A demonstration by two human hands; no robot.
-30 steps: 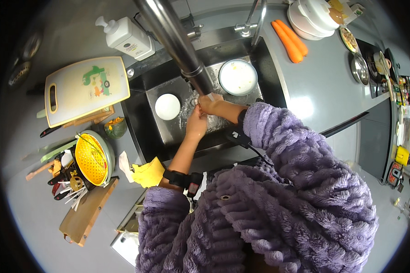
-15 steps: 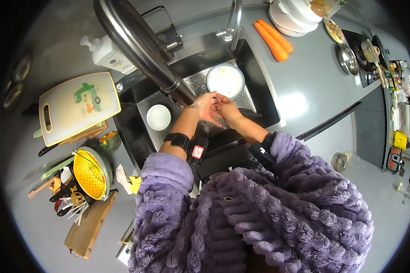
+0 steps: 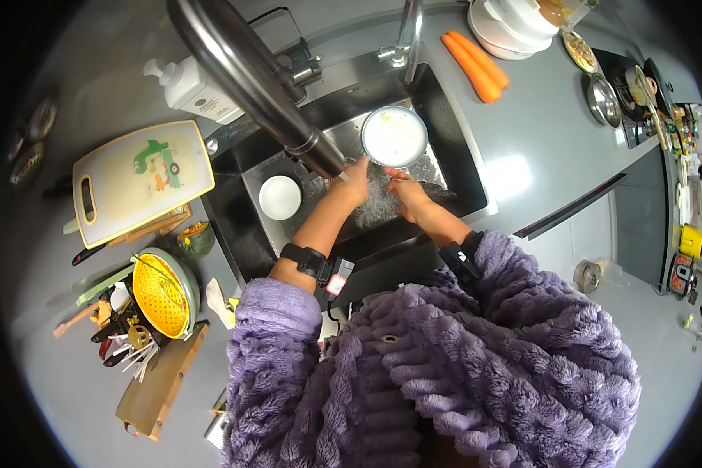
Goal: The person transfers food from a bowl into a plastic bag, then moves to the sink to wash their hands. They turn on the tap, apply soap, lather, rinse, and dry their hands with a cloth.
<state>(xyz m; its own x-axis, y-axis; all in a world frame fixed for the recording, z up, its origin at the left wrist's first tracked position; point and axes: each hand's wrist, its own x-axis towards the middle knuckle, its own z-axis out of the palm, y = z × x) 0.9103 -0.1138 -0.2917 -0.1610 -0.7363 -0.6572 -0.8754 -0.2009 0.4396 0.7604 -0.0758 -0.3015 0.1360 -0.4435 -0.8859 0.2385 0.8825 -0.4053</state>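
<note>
Both my hands are over the dark sink (image 3: 462, 148), apart from each other. My left hand (image 3: 354, 186) is right by the spout of the metal faucet (image 3: 320, 154), with a finger stretched toward the white dish; its other fingers are partly hidden. My right hand (image 3: 409, 195) has its fingers apart and slightly bent, with nothing in them. Just beyond the fingertips, a round white dish (image 3: 395, 137) lies in the sink with small yellowish bits in it. A smaller white bowl (image 3: 280, 197) rests to the left. Splashing water shows between and below my hands.
Left of the sink are a cutting board (image 3: 144, 183), a pump bottle (image 3: 191, 90), a cut pumpkin piece (image 3: 196, 240) and a yellow colander (image 3: 157, 296). Carrots (image 3: 476, 69), stacked white containers (image 3: 507, 31) and a metal bowl (image 3: 603, 101) stand on the right counter. A thinner tap (image 3: 402, 47) rises behind the sink.
My hands were together under the faucet, fingers touching; now they have come apart. The left hand has turned, and the right has moved slightly to the right. The dish and bowl stay in place.
</note>
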